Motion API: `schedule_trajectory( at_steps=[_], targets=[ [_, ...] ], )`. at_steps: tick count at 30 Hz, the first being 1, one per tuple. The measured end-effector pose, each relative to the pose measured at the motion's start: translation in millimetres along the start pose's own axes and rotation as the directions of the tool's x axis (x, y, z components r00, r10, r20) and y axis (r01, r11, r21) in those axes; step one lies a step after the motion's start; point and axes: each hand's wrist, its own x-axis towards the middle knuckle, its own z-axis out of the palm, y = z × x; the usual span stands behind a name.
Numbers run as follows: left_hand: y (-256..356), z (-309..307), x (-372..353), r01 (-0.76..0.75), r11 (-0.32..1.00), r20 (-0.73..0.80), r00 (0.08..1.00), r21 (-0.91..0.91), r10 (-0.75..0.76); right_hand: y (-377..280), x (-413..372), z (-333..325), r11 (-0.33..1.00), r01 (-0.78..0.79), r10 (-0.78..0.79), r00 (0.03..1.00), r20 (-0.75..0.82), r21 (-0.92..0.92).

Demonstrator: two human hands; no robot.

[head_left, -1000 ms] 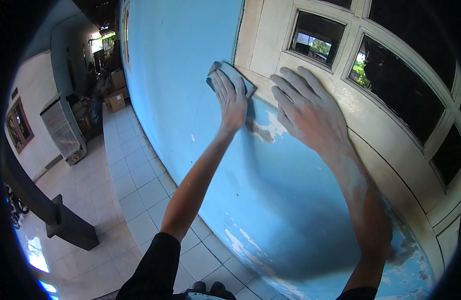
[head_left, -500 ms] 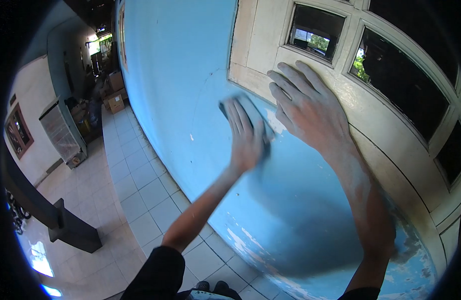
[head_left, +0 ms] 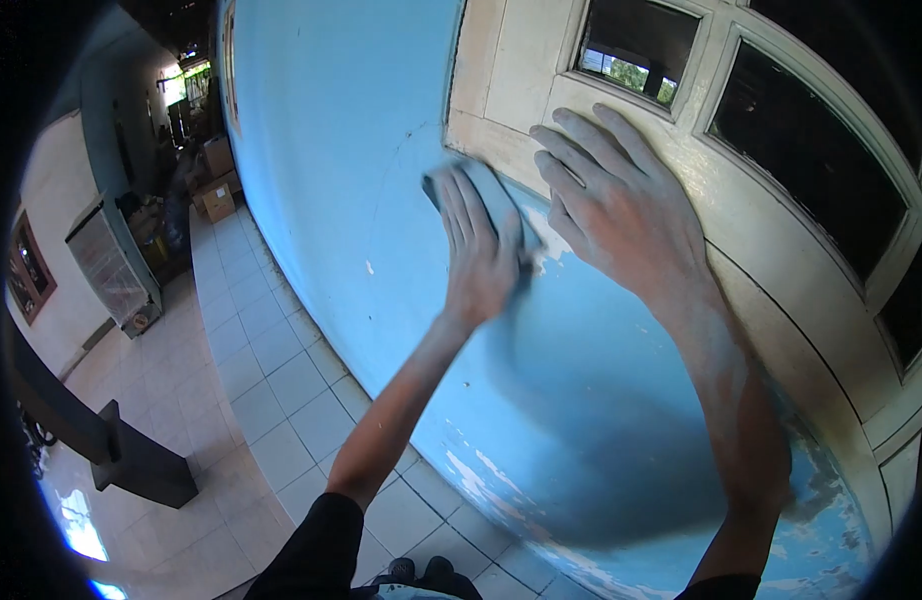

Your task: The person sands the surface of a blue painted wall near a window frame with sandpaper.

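Pressed flat on the blue wall (head_left: 331, 150), my left hand (head_left: 476, 245) covers a dusty sheet or pad (head_left: 503, 207), its fingers wrapped over it near the lower corner of the white window frame. Dark edges of the sheet show at its upper left and right. My right hand (head_left: 631, 205) lies on the white wooden frame (head_left: 741, 190) below a small glass pane, its dusty fingers spread and nothing in them. Bare whitish patches (head_left: 556, 250) in the paint show between the hands.
Peeling paint (head_left: 491, 475) runs along the wall's lower part. A tiled ledge (head_left: 306, 385) follows the wall's foot. Cardboard boxes (head_left: 218, 202), a glass cabinet (head_left: 116, 268) and a dark pillar base (head_left: 146, 465) stand to the left. My feet (head_left: 421, 570) show at the bottom.
My left hand has moved slightly up and left along the wall with the sheet. My right hand stays on the frame. The view has shifted a little.
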Motion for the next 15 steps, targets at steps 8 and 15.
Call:
schedule_trajectory(
  at_steps=[8,15],
  targets=[
    [22,3,-28,-0.020,1.000,0.000,1.000,-0.018,0.020,1,2,-2,1.000,0.009,-0.009,1.000,-0.009,0.021],
    [-71,-1,79,-0.029,0.976,-0.248,0.965,0.214,0.083,0,2,-2,1.000,0.003,-0.003,1.000,0.016,-0.005]
  ],
)
